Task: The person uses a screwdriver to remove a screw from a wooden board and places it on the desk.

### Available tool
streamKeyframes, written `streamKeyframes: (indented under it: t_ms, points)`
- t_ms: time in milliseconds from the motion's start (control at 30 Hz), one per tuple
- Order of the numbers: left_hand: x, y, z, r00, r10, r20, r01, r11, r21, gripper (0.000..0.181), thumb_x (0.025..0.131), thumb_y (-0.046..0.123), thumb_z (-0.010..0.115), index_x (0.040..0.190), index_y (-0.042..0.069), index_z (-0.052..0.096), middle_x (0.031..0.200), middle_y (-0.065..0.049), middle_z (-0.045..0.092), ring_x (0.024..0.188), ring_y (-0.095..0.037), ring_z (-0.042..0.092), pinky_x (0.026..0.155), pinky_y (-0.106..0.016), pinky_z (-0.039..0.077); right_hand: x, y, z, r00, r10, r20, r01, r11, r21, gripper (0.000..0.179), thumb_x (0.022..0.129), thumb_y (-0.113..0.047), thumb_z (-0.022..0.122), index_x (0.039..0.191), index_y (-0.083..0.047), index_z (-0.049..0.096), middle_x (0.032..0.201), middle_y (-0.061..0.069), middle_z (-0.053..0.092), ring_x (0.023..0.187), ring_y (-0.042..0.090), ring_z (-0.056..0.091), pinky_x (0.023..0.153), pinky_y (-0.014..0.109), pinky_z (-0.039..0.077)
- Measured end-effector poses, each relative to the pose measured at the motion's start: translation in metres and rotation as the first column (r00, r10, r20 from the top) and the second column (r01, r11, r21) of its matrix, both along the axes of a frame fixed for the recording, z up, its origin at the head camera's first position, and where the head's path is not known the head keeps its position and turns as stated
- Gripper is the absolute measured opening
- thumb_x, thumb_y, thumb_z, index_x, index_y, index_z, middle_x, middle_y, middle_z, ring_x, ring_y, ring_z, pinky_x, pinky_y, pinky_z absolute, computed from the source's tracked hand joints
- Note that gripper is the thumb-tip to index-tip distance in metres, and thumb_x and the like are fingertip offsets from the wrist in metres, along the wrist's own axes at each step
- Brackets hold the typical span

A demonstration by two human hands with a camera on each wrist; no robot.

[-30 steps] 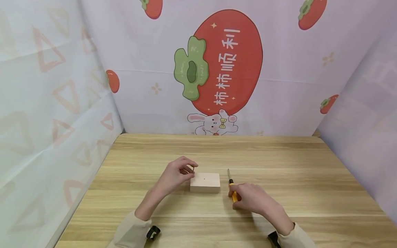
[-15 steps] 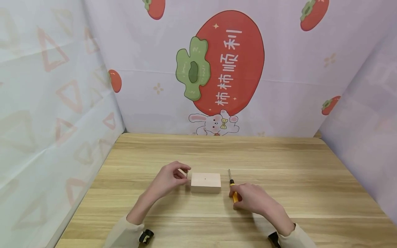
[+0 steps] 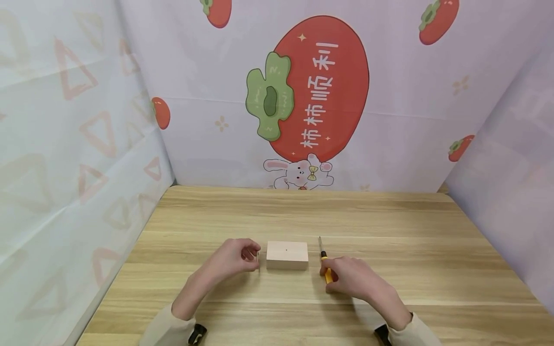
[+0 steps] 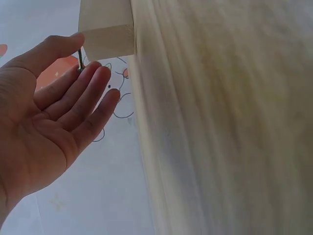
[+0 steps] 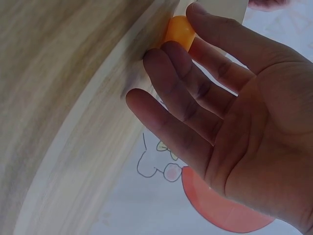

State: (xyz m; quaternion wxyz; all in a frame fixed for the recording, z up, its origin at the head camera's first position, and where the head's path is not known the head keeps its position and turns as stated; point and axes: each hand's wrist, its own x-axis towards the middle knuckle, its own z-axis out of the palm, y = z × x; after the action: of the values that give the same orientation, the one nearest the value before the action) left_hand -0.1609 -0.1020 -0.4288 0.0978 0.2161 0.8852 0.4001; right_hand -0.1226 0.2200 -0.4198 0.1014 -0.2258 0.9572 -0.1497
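Observation:
A pale wooden block (image 3: 287,254) with a small hole in its top lies on the table. Just left of it, my left hand (image 3: 229,259) pinches a thin metal screw (image 3: 258,256) upright between thumb and fingers. In the left wrist view the screw (image 4: 80,59) spans from thumb to fingertip, and the block (image 4: 108,41) shows beyond. On the block's right, my right hand (image 3: 352,277) holds the yellow handle of a screwdriver (image 3: 323,253), whose metal tip points away. In the right wrist view the orange-yellow handle (image 5: 180,32) is between thumb and fingers.
The wood-grain table (image 3: 389,230) runs back to a printed cloth (image 3: 195,144) with persimmon and rabbit pictures. More cloth hangs along the left and right sides. A black strap (image 3: 197,334) sits at the left sleeve.
My left hand has moved left and toward me, off the block's corner and down beside it, with the screw still pinched. My right hand and the screwdriver stay in place.

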Motion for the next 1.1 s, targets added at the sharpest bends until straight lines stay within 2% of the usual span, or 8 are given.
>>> streamKeyframes:
  t_ms: [133,300,467,633,767,900,1000,1100]
  points:
    - [0.005,-0.001,0.0,0.999,-0.032,-0.039,0.028,0.994,-0.107,0.033,0.078,0.022,0.082,0.107,0.01,0.072,0.095,0.004,0.072,0.087,-0.011,0.064,0.076,-0.027,0.052,0.0,0.0,0.0,1.0,-0.001,0.004,0.001,1.0,-0.003,0.023,0.077,-0.022,0.082,0.094,-0.022,0.067,0.068,-0.014,0.05,0.062,0.004,0.044,0.058,0.026,0.036]
    - [0.011,0.0,-0.001,0.987,-0.099,-0.129,0.066,0.969,-0.239,0.033,0.077,0.035,0.083,0.105,0.02,0.075,0.095,0.011,0.067,0.085,-0.008,0.061,0.072,-0.025,0.048,-0.001,0.0,0.0,1.0,0.0,0.004,0.0,1.0,-0.002,0.023,0.077,-0.022,0.082,0.094,-0.022,0.067,0.068,-0.014,0.05,0.062,0.004,0.045,0.058,0.026,0.036]
    - [0.013,0.003,-0.006,0.974,-0.184,-0.132,0.135,0.94,-0.313,0.029,0.076,0.037,0.081,0.102,0.023,0.075,0.085,0.014,0.059,0.076,-0.003,0.054,0.066,-0.021,0.043,-0.002,-0.001,0.0,1.0,-0.001,0.009,0.001,1.0,0.002,0.023,0.077,-0.022,0.082,0.094,-0.021,0.068,0.068,-0.013,0.05,0.062,0.004,0.045,0.058,0.026,0.036]
    - [0.016,0.01,-0.008,0.958,-0.225,-0.179,0.134,0.9,-0.415,0.03,0.074,0.038,0.083,0.098,0.023,0.075,0.077,0.012,0.055,0.068,-0.002,0.045,0.063,-0.023,0.037,-0.002,0.001,0.001,1.0,-0.002,0.017,0.002,1.0,0.007,0.022,0.077,-0.021,0.082,0.094,-0.021,0.068,0.068,-0.013,0.05,0.063,0.005,0.045,0.058,0.026,0.036]
    - [0.019,0.016,-0.006,0.945,-0.243,-0.221,0.117,0.876,-0.467,0.03,0.073,0.039,0.083,0.096,0.022,0.074,0.075,0.012,0.053,0.067,-0.004,0.043,0.065,-0.026,0.036,-0.001,0.001,0.002,1.0,-0.006,0.024,0.006,1.0,0.006,0.022,0.077,-0.021,0.082,0.094,-0.021,0.068,0.068,-0.012,0.05,0.063,0.005,0.045,0.058,0.026,0.036]
    - [0.021,0.018,-0.005,0.942,-0.243,-0.23,0.101,0.863,-0.495,0.031,0.072,0.04,0.083,0.096,0.023,0.074,0.075,0.012,0.052,0.069,-0.005,0.042,0.068,-0.029,0.036,0.0,0.002,0.003,0.999,-0.004,0.032,0.004,1.0,0.002,0.023,0.077,-0.021,0.082,0.095,-0.021,0.068,0.068,-0.012,0.05,0.063,0.006,0.045,0.057,0.027,0.036]
    - [0.022,0.017,-0.006,0.944,-0.24,-0.228,0.099,0.862,-0.497,0.034,0.071,0.042,0.084,0.097,0.023,0.073,0.075,0.012,0.052,0.069,-0.005,0.042,0.068,-0.028,0.036,0.0,0.004,0.005,1.0,0.011,0.027,-0.011,1.0,-0.001,0.023,0.076,-0.019,0.081,0.096,-0.022,0.068,0.069,-0.012,0.05,0.062,0.005,0.045,0.057,0.026,0.036]
    - [0.021,0.016,-0.006,0.95,-0.231,-0.211,0.106,0.871,-0.479,0.035,0.072,0.043,0.084,0.098,0.023,0.073,0.076,0.011,0.052,0.069,-0.005,0.043,0.067,-0.027,0.035,0.0,0.006,0.007,1.0,0.026,0.016,-0.026,1.0,-0.013,0.023,0.077,-0.017,0.078,0.098,-0.021,0.069,0.069,-0.012,0.051,0.062,0.004,0.044,0.057,0.025,0.036]
